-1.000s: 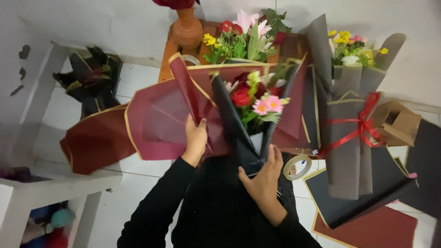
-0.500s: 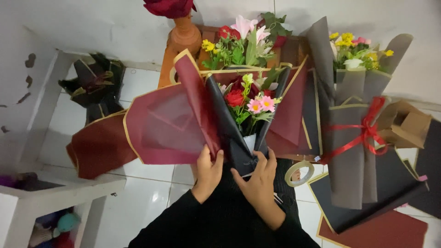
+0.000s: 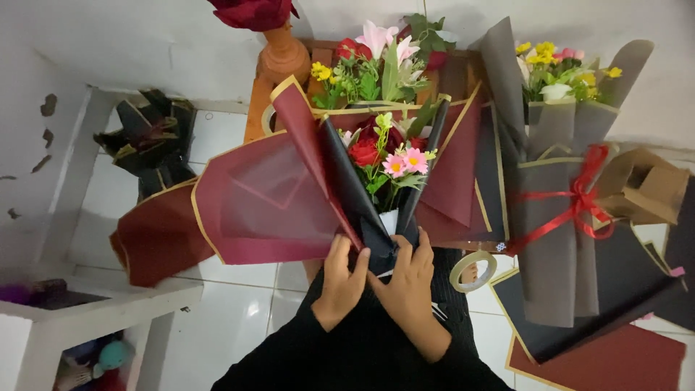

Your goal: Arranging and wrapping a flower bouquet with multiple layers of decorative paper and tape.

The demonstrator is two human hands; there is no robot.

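Observation:
A bouquet (image 3: 384, 156) of red roses, pink daisies and greenery sits in layered wrapping: a dark red sheet with gold edging (image 3: 264, 199) fanned out to the left, black sheets (image 3: 351, 188) around the stems. My left hand (image 3: 342, 279) grips the base of the red sheet and the black wrap. My right hand (image 3: 407, 279) clasps the base of the bouquet from the right, fingers pressed on the black paper. Both hands meet at the stem end, above my lap in black sleeves.
A finished grey-wrapped bouquet with a red ribbon (image 3: 561, 199) lies at the right. A tape roll (image 3: 472, 271) rests beside my right hand. Loose black and red sheets (image 3: 601, 347) lie lower right, a dark bouquet (image 3: 148, 141) at left, a white bench (image 3: 94, 304) lower left.
My left hand has moved down from higher on the red sheet to the bouquet's base. My right hand has closed in beside it, so both now hold the stem end together.

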